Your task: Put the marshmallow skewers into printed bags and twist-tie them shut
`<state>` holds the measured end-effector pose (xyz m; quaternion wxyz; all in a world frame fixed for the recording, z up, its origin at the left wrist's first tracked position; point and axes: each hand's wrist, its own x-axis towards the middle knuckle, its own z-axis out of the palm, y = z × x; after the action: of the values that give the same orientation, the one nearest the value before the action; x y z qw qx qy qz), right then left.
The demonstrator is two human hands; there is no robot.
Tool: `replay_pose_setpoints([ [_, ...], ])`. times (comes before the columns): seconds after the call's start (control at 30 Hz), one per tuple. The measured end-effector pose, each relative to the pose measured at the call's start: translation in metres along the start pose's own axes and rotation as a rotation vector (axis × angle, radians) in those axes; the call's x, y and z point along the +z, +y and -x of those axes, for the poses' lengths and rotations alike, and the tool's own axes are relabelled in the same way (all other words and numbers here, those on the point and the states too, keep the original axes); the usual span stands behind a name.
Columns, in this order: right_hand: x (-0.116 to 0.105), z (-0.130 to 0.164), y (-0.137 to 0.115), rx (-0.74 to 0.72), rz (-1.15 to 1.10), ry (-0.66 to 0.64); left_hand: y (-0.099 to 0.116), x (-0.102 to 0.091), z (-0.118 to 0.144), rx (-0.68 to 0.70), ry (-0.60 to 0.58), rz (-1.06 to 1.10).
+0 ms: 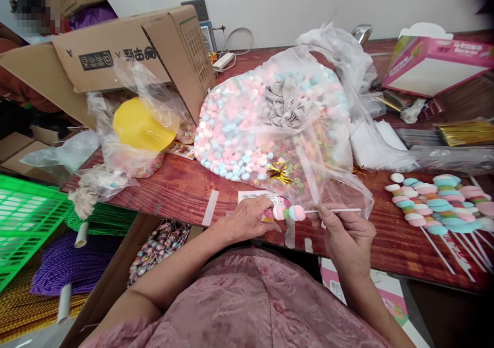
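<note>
Between my hands, over the table's front edge, a marshmallow skewer (296,212) lies nearly level. Pink, white, blue and green pieces sit on its left part, and a bare white stick (349,210) runs out to the right. My left hand (252,218) is closed around the left end, its fingertips at a pink piece. With thumb and fingers, my right hand (349,235) pinches the bare stick. Just beyond lies a big clear bag of pink, white and blue marshmallows (231,126). Several filled skewers (440,204) rest side by side at the right.
A cardboard box (116,54) and a yellow scoop-like piece (142,124) in plastic stand at the left. White paper sheets (376,144), gold ties (466,132) and a pink-and-white carton (436,62) are at the right. A green basket (31,219) sits at the lower left.
</note>
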<state>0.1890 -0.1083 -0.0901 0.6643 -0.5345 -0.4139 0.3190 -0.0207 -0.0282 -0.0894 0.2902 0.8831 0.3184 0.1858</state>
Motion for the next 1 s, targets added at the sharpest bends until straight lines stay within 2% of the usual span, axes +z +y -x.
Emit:
replay_pose_setpoints([
  [0.1, 0.001, 0.002, 0.001, -0.049, 0.031, -0.018, 0.001, 0.001, 0.0, -0.002, -0.032, 0.036],
  [0.3, 0.006, -0.003, -0.013, -0.099, 0.062, -0.256, 0.007, -0.001, -0.007, -0.111, -0.118, 0.214],
  [0.37, 0.007, -0.005, -0.021, -0.161, 0.089, -0.322, 0.006, -0.001, -0.008, -0.145, -0.101, 0.243],
  [0.47, 0.007, -0.004, -0.036, -0.337, 0.134, -0.448, 0.001, -0.001, -0.008, -0.193, -0.079, 0.249],
  [0.57, 0.006, 0.0, -0.044, -0.429, 0.155, -0.519, 0.0, -0.002, -0.007, -0.169, -0.096, 0.231],
  [0.67, 0.004, -0.001, -0.042, -0.301, 0.128, -0.499, 0.005, -0.005, -0.007, -0.112, -0.133, 0.224],
  [0.77, 0.004, -0.005, -0.031, -0.155, 0.109, -0.402, 0.015, -0.011, -0.008, -0.082, -0.2, 0.255],
  [0.87, 0.006, -0.007, -0.022, -0.135, 0.146, -0.361, 0.023, -0.017, -0.01, -0.105, -0.279, 0.315],
  [1.0, 0.017, -0.003, -0.014, -0.124, 0.147, -0.395, 0.029, -0.018, -0.013, -0.088, -0.354, 0.442],
])
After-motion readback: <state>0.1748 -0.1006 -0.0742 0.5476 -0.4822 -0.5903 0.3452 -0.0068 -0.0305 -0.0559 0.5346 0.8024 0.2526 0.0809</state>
